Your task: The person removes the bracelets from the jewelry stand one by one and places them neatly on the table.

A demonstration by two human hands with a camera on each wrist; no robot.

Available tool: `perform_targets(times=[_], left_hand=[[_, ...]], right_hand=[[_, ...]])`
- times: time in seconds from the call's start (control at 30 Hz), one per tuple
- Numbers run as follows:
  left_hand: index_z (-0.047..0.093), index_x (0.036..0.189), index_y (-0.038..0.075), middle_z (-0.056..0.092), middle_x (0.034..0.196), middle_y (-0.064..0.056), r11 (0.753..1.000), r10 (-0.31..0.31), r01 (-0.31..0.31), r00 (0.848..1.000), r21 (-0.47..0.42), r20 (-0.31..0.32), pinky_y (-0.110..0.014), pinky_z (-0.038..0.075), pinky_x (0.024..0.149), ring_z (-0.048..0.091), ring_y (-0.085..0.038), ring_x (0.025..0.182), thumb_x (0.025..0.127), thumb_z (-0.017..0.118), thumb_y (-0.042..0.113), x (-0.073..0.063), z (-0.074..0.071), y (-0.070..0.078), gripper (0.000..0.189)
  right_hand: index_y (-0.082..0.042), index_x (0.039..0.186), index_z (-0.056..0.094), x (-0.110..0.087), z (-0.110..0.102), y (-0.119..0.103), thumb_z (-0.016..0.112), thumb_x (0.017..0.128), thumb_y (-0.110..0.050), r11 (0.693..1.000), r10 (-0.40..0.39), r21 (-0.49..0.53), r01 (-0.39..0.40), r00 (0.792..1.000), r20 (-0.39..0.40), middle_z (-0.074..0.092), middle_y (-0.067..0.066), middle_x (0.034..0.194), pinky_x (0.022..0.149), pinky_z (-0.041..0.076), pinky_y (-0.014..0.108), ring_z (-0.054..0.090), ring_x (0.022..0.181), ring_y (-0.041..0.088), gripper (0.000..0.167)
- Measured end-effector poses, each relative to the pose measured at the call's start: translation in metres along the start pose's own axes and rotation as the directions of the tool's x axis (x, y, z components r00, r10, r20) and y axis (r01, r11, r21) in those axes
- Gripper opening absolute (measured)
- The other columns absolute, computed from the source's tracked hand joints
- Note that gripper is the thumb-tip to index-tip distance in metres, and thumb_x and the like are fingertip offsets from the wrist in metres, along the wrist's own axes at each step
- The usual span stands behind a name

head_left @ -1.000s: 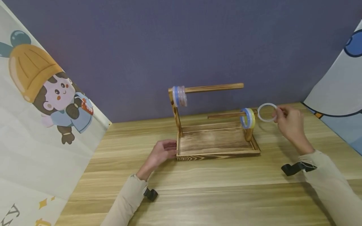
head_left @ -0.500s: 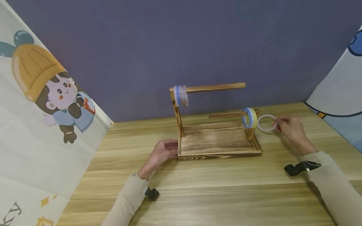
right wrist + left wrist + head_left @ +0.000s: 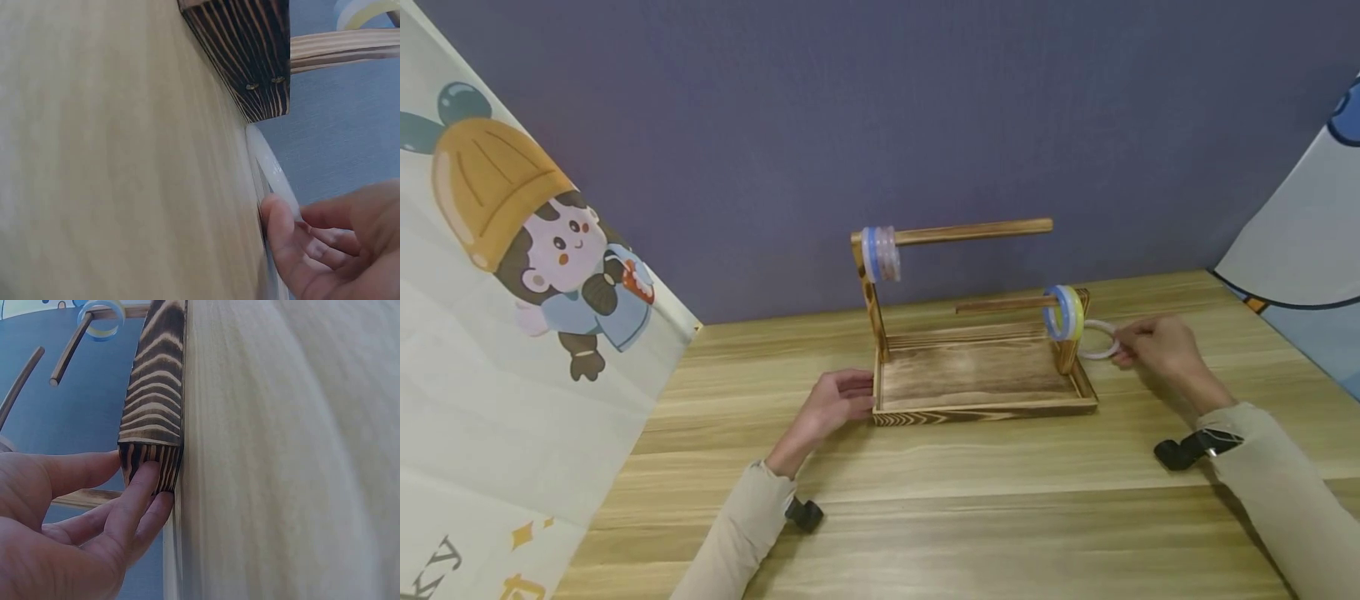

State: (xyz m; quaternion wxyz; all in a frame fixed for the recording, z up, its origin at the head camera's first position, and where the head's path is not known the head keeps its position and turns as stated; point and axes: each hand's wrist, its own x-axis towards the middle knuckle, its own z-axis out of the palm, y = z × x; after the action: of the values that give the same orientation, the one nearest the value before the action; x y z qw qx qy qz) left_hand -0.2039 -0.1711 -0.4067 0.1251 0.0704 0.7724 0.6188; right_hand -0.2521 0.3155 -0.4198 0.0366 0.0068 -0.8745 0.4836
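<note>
A wooden bangle stand (image 3: 985,413), a shallow tray with two posts and two horizontal bars, stands on the table. My left hand (image 3: 832,408) touches the tray's left end; in the left wrist view its fingers (image 3: 134,500) lie fairly straight against the end face. My right hand (image 3: 1165,350) pinches a whitish bangle (image 3: 1099,354) between thumb and fingers, low by the table, just right of the stand. In the right wrist view this bangle (image 3: 275,169) is tilted, its far end by the tray's corner. Pale and blue bangles (image 3: 880,254) hang on the upper bar.
Blue, pale and yellow bangles (image 3: 1063,312) hang on the lower bar (image 3: 1000,307) against the right post. The wood-grain table (image 3: 925,525) meets a dark blue-grey panel (image 3: 775,167) behind. A printed white cloth (image 3: 482,400) borders the left side.
My right hand has lowered the whitish bangle from beside the right post down close to the table, and slightly left. My left hand stays at the tray's left end.
</note>
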Motion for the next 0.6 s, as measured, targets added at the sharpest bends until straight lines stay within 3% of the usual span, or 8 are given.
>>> perform_targets(times=[0.33, 0.6], left_hand=[[0.047, 0.136, -0.015, 0.055, 0.132, -0.033, 1.0, -0.002, 0.002, 1.0, 0.01, 0.001, -0.04, 0.06, 0.093, 0.056, -0.045, 0.121, 0.091, 0.061, -0.011, -0.0015, -0.0011, 0.0013, 0.048], [0.05, 0.135, -0.014, 0.057, 0.13, -0.031, 1.0, 0.002, -0.002, 1.0, -0.001, -0.017, -0.038, 0.061, 0.09, 0.058, -0.043, 0.119, 0.089, 0.062, -0.013, -0.0011, 0.0005, 0.0005, 0.048]], right_hand=[[0.025, 0.109, 0.059, 0.0022, 0.001, -0.0022, 0.051, 0.101, -0.006, 0.997, -0.001, -0.079, 0.007, 0.997, 0.076, 0.07, 0.013, 0.073, 0.052, 0.062, 0.028, 0.067, 0.057, 0.013, 0.033], [0.022, 0.102, 0.063, 0.0029, 0.0034, 0.0002, 0.055, 0.097, -0.004, 0.992, -0.014, -0.127, 0.02, 0.999, 0.049, 0.07, 0.01, 0.069, 0.048, 0.06, 0.025, 0.066, 0.053, 0.012, 0.027]])
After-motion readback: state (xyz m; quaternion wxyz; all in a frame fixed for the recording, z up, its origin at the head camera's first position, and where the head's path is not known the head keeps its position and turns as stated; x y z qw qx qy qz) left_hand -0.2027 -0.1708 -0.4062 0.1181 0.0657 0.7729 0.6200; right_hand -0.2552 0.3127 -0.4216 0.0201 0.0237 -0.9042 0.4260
